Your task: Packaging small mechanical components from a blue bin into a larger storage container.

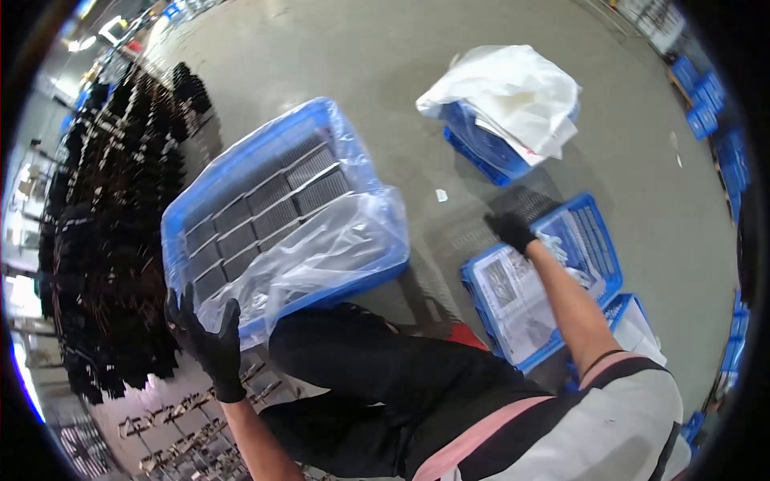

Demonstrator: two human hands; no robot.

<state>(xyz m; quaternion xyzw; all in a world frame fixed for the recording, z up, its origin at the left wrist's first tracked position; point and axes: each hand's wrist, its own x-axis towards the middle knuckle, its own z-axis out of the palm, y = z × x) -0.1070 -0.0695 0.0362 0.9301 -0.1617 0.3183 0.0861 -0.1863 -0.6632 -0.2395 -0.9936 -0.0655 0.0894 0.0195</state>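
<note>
A blue crate lined with a clear plastic bag stands before me on the left. Inside it, dark grey ribbed stacks lie in rows with pale strips between them. The bag's loose film covers the near right part of those stacks. My left hand, in a black glove, is at the crate's near left corner, thumb and fingers spread. My right hand, also black-gloved, reaches over the far left edge of a blue basket. Its fingers stretch out to the left with nothing visible in them.
Papers and a pale crumpled cloth or glove lie in the basket. Beyond stands a blue bin topped with white plastic sheeting. Racks of hanging dark parts line the left. A white scrap lies on the floor.
</note>
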